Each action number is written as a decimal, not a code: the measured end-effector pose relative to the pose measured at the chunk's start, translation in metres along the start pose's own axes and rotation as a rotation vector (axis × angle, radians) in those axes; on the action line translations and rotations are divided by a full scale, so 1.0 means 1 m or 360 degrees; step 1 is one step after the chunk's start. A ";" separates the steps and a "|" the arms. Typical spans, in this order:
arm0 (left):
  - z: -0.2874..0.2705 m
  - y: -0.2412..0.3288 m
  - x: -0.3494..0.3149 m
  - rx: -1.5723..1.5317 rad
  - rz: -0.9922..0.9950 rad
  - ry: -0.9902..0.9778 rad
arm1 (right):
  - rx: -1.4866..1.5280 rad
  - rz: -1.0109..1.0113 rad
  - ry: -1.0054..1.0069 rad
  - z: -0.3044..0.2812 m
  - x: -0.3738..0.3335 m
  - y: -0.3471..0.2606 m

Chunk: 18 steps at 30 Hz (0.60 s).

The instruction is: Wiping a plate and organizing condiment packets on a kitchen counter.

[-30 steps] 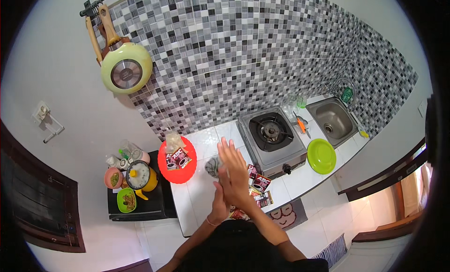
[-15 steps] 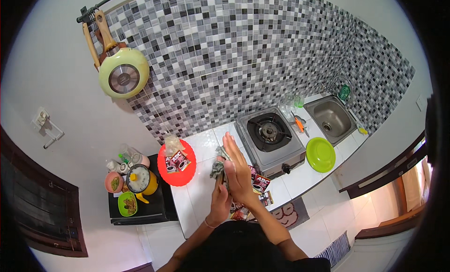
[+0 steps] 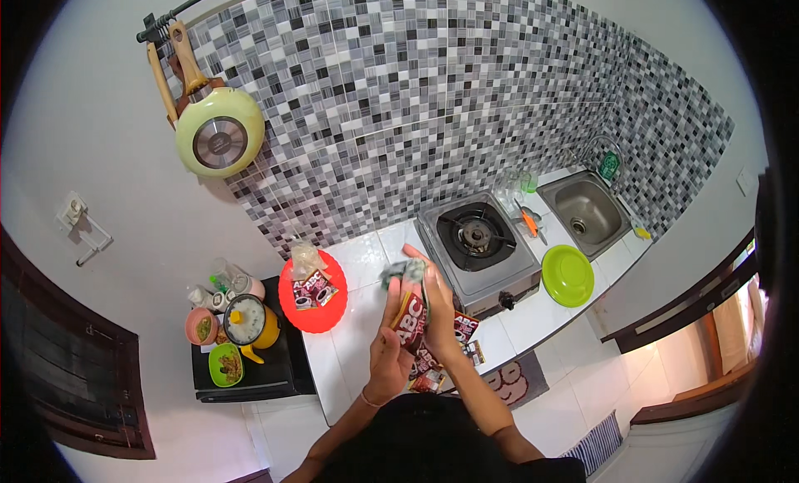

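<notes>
Above the white counter my left hand (image 3: 386, 362) holds a dark red coffee sachet (image 3: 411, 318), its printed face turned up. Beside it, my right hand (image 3: 441, 312) is closed on a crumpled grey-green cloth (image 3: 403, 272), which shows at the far end of the sachet. Some of my right fingers are hidden behind the cloth and sachet. Beneath and beyond my hands several more coffee sachets (image 3: 466, 326) lie on the counter. A scalloped red plate (image 3: 331, 317) stands to the left, carrying more sachets (image 3: 315, 290) and a clear plastic bag (image 3: 306, 261).
Right of my hands is a gas stove (image 3: 520, 267), with a green plate (image 3: 568, 275), orange-handled scissors (image 3: 528, 222) and a steel sink (image 3: 587, 204) beyond. On the left, a black cabinet (image 3: 295, 375) bears a yellow pot (image 3: 265, 323) and small bowls. Pans (image 3: 220, 133) hang on the wall.
My hands, pressed nearly palm to palm before, have turned apart. The sachet between them now shows its printed face, and the right hand has come lower with the cloth.
</notes>
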State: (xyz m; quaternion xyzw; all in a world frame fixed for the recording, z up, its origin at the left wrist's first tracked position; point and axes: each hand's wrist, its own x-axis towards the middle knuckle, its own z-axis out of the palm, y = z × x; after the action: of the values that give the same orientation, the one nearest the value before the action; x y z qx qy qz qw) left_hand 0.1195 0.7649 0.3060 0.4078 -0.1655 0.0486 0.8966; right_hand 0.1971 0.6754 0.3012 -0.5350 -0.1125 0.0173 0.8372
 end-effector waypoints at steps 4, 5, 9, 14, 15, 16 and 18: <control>0.002 0.013 0.010 -0.0100 0.0018 0.0137 | 0.0450 0.0285 0.0242 -0.018 0.007 0.022; 0.002 0.018 0.012 -0.0019 0.0084 0.0299 | 0.0423 0.0285 0.0338 -0.018 0.007 0.028; -0.017 0.015 0.018 0.0121 0.0153 0.0901 | 0.0207 0.0211 0.0323 -0.015 -0.012 0.039; -0.053 -0.007 0.030 0.0135 0.0372 0.0821 | -0.0520 -0.0264 0.0038 0.020 -0.057 0.009; -0.059 -0.004 0.028 0.0075 0.0212 0.0668 | -0.0606 -0.0363 -0.0034 0.022 -0.062 0.009; -0.061 -0.007 0.030 0.0070 0.0153 0.0679 | -0.0841 -0.0624 -0.0150 0.023 -0.066 0.005; -0.099 -0.019 0.034 0.0100 0.0124 0.0384 | -0.1162 -0.0908 -0.0282 0.035 -0.077 -0.011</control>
State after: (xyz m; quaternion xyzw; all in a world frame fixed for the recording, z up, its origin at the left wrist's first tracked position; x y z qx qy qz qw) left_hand 0.1813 0.8244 0.2431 0.4201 -0.0706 0.1372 0.8943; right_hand 0.1140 0.6903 0.3116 -0.7385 -0.3248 -0.2084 0.5528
